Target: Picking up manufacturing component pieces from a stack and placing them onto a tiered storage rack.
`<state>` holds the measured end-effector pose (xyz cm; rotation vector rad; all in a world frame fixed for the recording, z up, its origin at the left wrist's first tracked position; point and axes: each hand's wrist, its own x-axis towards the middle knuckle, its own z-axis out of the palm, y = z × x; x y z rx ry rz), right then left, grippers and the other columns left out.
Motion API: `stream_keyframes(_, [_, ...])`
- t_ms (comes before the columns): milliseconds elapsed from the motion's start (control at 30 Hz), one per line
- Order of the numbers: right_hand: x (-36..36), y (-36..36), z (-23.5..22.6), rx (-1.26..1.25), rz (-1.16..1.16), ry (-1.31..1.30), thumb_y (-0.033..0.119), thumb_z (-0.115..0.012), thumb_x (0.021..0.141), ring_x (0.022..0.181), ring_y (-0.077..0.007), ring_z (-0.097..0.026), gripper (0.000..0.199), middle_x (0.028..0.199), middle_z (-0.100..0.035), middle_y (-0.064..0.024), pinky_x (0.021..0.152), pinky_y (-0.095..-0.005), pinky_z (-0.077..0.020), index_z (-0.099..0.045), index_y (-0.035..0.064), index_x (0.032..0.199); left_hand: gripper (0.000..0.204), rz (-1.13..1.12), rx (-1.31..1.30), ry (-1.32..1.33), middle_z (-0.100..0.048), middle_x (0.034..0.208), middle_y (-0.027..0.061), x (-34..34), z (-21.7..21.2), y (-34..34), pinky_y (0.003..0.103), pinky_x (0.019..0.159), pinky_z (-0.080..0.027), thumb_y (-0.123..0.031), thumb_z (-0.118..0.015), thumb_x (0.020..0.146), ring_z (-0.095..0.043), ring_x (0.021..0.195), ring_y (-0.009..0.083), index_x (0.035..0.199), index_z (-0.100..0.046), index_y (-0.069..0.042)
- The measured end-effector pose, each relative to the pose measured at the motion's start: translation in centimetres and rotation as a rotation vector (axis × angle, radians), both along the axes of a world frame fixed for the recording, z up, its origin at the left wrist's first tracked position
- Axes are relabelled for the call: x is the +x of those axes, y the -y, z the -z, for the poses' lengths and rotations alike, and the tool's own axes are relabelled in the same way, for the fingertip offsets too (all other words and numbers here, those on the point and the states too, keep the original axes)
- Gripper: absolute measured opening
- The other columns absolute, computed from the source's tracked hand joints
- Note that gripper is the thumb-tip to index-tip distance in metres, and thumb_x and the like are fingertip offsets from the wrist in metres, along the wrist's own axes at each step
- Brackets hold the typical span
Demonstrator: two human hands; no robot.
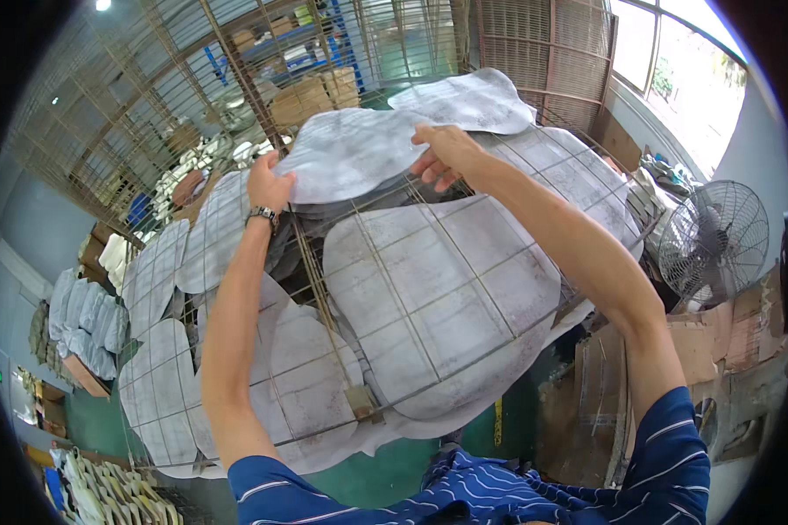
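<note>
A limp grey-white sheet piece (pixel 350 156) with rounded edges is stretched between my two hands over a wire mesh rack. My left hand (pixel 270 184), with a watch at the wrist, grips its left edge. The thumb and forefinger of my right hand (pixel 446 156) pinch the right end, while the other fingers curl beneath it. Just beyond, a similar sheet piece (pixel 468 98) lies on the mesh. Through the wires, a large rounded sheet (pixel 438 297) shows nearest me, with several more of the same kind spread to the left and right.
A tall mesh panel (pixel 140 114) rises at the far left, a brown one (pixel 543 52) at the back. To the right stand a black fan (pixel 714 236) and cardboard boxes (pixel 600 394). Wrapped bundles (pixel 87 315) are stacked at the left. Green floor (pixel 385 472) shows below.
</note>
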<state>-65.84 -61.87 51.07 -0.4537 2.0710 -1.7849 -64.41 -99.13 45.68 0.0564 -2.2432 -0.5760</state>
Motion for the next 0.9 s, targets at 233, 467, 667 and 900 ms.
stream_keyframes(233, [8.4, -7.7, -2.9, -0.485, -0.114, 0.184, 0.044, -0.033, 0.107, 0.087, -0.0238, -0.069, 0.054, 0.105, -0.069, -0.0155, 0.067, -0.0358, -0.0585, -0.054, -0.0018, 0.126, 0.06, -0.066, -0.032, 0.205, -0.053, 0.137, 0.0268, 2.2, -2.4, -3.3, 0.047, 0.105, -0.04, -0.05, -0.048, 0.098, -0.05, 0.128, 0.0414, 0.132, -0.056, -0.001])
stream_keyframes(467, [15.8, -18.5, -0.8, -0.972, -0.161, 0.303, 0.043, -0.034, 0.107, 0.076, -0.0195, -0.059, 0.048, 0.085, -0.058, -0.0048, 0.062, -0.0341, -0.0503, -0.059, 0.0025, 0.106, 0.068, -0.054, -0.373, 0.232, -0.045, 0.146, 0.0251, 7.4, -9.2, -10.7, 0.046, 0.114, -0.03, -0.053, -0.044, 0.101, -0.038, 0.138, 0.0422, 0.14, -0.046, 0.003])
stream_keyframes(667, [23.3, -28.8, 2.6, -1.136, 0.038, 0.297, 0.043, -0.036, 0.106, 0.071, -0.0168, -0.056, 0.044, 0.081, -0.054, -0.0019, 0.057, -0.0311, -0.0485, -0.059, 0.0059, 0.101, 0.06, 0.364, -0.354, 0.113, -0.044, 0.148, 0.0232, 18.2, -14.1, -28.7, 0.044, 0.114, -0.03, -0.042, -0.05, 0.101, -0.038, 0.14, 0.0387, 0.141, -0.046, 0.002])
stream_keyframes(900, [34.7, -37.2, 24.8, -0.767, 0.569, 0.284, 0.033, -0.05, 0.101, 0.07, -0.022, -0.067, 0.031, 0.079, -0.068, -0.0085, 0.058, -0.0368, -0.0575, -0.063, 0.006, 0.103, 0.049, 1.307, -0.655, 0.403, -0.067, 0.119, 0.0164, 38.4, -8.5, -47.8, 0.052, 0.094, -0.052, -0.024, -0.077, 0.078, -0.064, 0.11, 0.0399, 0.121, -0.066, -0.004])
